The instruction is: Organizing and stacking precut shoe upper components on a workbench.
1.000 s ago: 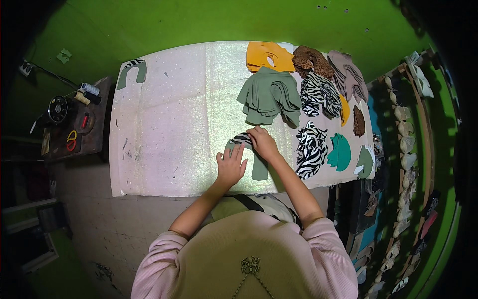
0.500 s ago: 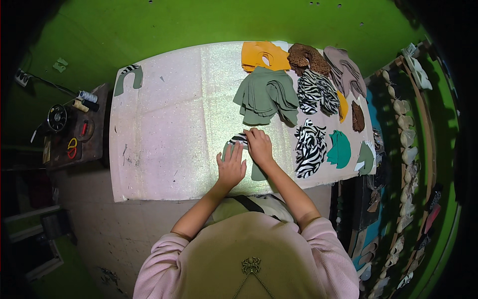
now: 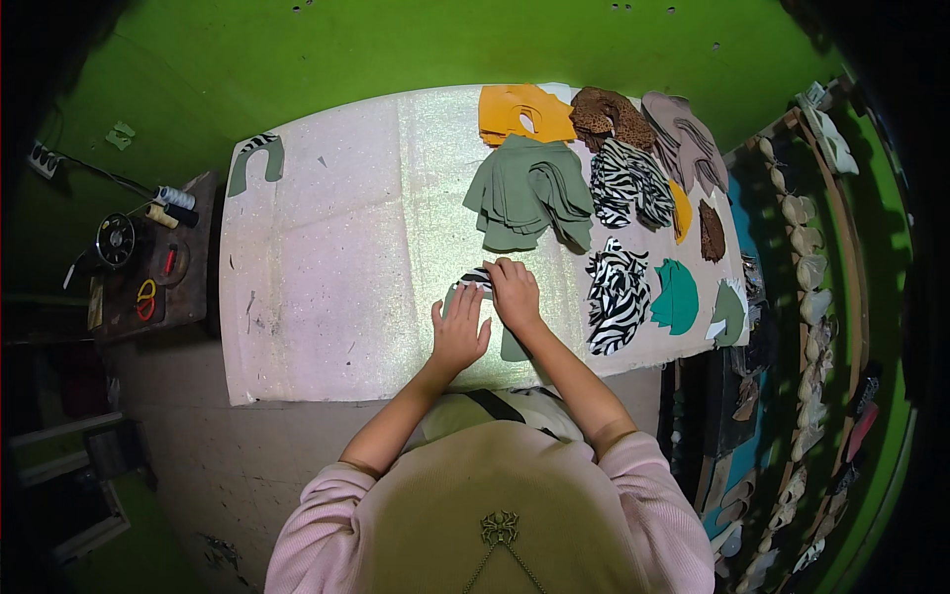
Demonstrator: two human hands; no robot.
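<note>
A green U-shaped fabric piece (image 3: 514, 346) with a zebra-print strip (image 3: 475, 277) along its curved top lies on the table in front of me. My left hand (image 3: 458, 329) rests on its left side, fingers stretched over the strip's lower edge. Across its right side lies my right hand (image 3: 517, 299), palm down, fingertips pressing near the right end of the zebra strip. Both hands cover much of the piece, so the join between print and green is partly hidden. A similar green piece with a zebra top (image 3: 259, 163) lies at the far left corner.
Stacks of cut pieces fill the table's right: green (image 3: 524, 193), yellow (image 3: 510, 109), brown spotted (image 3: 612, 117), mauve (image 3: 683, 134), zebra (image 3: 618, 297) and teal (image 3: 677, 297). A side stand (image 3: 188, 267) at left holds thread spools (image 3: 176, 196) and scissors (image 3: 146, 299). Shoe forms (image 3: 811, 272) line the right rack.
Both hands stay almost in place on the green piece, with only a slight shift of the fingers. The whole view has tilted very slightly.
</note>
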